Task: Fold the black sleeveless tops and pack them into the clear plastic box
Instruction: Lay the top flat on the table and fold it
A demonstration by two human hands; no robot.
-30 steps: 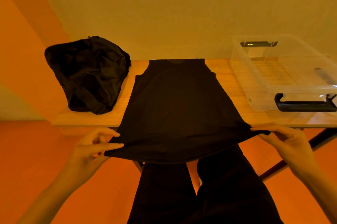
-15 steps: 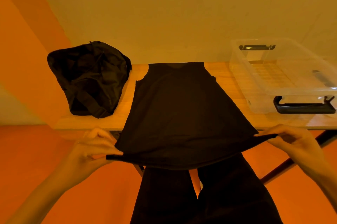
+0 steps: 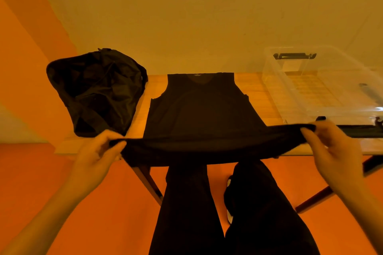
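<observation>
One black sleeveless top, one clear plastic box, one black bag, two hands.
The top lies flat mid-worktop, neckline far. Its near hem is raised and stretched between the left hand and the right hand, each grip pinching a hem corner. The box stands to the right, the bag to the left.

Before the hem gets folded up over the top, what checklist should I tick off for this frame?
1. Left hand pinches a hem corner of the top: ok.
2. Right hand pinches the other hem corner: ok.
3. Hem taut between them: ok.
4. Upper part of the top flat on the table: ok.
5. Black bag apart from the top: ok.
6. Clear plastic box lid off: cannot tell.
</observation>
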